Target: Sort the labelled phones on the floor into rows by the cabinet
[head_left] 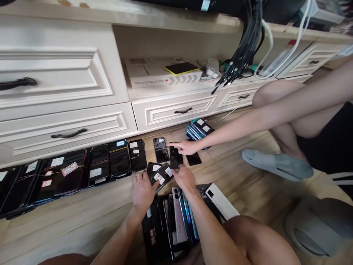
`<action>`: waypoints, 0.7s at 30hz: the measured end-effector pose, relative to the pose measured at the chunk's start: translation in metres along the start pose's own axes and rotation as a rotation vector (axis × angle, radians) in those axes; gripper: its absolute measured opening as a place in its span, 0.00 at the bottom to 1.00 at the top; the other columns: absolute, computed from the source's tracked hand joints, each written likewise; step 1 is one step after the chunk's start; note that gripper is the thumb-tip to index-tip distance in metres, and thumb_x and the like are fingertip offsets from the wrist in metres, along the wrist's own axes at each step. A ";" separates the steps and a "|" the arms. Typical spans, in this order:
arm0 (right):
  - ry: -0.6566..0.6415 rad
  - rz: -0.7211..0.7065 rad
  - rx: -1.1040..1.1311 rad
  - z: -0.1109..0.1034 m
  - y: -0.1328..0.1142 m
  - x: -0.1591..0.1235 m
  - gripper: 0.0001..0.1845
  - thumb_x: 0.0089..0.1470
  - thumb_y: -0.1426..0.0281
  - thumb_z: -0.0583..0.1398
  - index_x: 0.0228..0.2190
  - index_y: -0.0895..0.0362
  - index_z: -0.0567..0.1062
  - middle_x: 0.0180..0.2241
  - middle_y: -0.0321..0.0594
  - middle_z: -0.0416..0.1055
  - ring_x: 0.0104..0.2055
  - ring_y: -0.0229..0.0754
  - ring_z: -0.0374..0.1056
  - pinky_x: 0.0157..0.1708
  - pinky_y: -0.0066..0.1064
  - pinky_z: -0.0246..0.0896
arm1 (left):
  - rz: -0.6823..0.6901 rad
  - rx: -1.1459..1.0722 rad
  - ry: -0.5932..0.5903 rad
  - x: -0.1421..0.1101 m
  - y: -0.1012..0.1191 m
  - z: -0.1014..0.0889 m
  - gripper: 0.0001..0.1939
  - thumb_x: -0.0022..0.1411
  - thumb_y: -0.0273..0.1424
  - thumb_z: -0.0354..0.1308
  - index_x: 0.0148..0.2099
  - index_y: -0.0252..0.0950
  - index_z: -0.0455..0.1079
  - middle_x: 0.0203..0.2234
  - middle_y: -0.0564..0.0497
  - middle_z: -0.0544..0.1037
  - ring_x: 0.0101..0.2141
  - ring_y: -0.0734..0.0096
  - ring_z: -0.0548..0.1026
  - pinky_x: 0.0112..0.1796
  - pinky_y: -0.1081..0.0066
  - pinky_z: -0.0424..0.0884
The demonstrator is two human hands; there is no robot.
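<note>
My left hand (pixel 143 193) and my right hand (pixel 184 177) both grip a black smartphone (pixel 160 176) with white handwritten labels, tilted up off the wooden floor (pixel 116 206). A second labelled black phone (pixel 153 167) lies partly beneath it. Just beyond, a co-worker's hand (pixel 184 147) points at a dark phone (pixel 175 157), beside a phone with a cracked screen (pixel 161 149). A long row of labelled black phones (pixel 99 165) runs along the floor to my left. Close below my hands is a bunched group of phones on edge (pixel 176 224).
A stack of phones (pixel 199 129) with white labels sits by cream drawers (pixel 173 112). Above, a shelf holds a white box (pixel 162 71) and a bundle of black cables (pixel 245 44). A co-worker's bare leg (pixel 278 99) and grey slipper (pixel 277 165) are at right.
</note>
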State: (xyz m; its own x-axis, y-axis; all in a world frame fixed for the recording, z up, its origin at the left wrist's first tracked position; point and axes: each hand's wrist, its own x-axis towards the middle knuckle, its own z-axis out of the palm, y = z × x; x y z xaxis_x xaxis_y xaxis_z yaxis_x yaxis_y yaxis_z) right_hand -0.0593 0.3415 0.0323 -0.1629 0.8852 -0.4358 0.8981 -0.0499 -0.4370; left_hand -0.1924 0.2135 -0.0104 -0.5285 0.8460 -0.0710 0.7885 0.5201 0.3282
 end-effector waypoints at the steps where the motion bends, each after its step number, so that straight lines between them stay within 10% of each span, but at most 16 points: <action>1: 0.001 -0.001 -0.009 0.005 0.003 -0.006 0.24 0.62 0.60 0.61 0.52 0.65 0.75 0.50 0.65 0.76 0.52 0.62 0.75 0.48 0.45 0.66 | -0.010 0.019 -0.014 0.003 0.004 0.001 0.31 0.66 0.41 0.61 0.63 0.23 0.64 0.46 0.34 0.71 0.49 0.43 0.70 0.51 0.53 0.68; 13: -0.098 -0.139 0.262 0.036 -0.001 0.001 0.18 0.54 0.70 0.65 0.48 0.57 0.78 0.47 0.48 0.81 0.51 0.50 0.75 0.50 0.34 0.66 | -0.097 -0.326 -0.235 0.017 -0.008 0.000 0.20 0.61 0.28 0.60 0.56 0.30 0.70 0.48 0.35 0.78 0.51 0.47 0.75 0.50 0.61 0.66; 21: -0.189 -0.174 0.468 0.033 -0.006 0.008 0.13 0.54 0.64 0.64 0.40 0.53 0.82 0.35 0.39 0.82 0.38 0.47 0.77 0.38 0.33 0.68 | -0.157 -0.490 -0.135 0.011 -0.001 -0.004 0.15 0.60 0.33 0.60 0.49 0.35 0.71 0.47 0.40 0.72 0.47 0.53 0.74 0.49 0.60 0.68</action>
State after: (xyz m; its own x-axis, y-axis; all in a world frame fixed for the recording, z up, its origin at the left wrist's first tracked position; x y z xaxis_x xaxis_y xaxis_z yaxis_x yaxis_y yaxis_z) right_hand -0.0792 0.3342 0.0055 -0.4028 0.8019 -0.4413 0.5803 -0.1491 -0.8006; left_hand -0.2005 0.2222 -0.0076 -0.5578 0.7867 -0.2646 0.4467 0.5532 0.7031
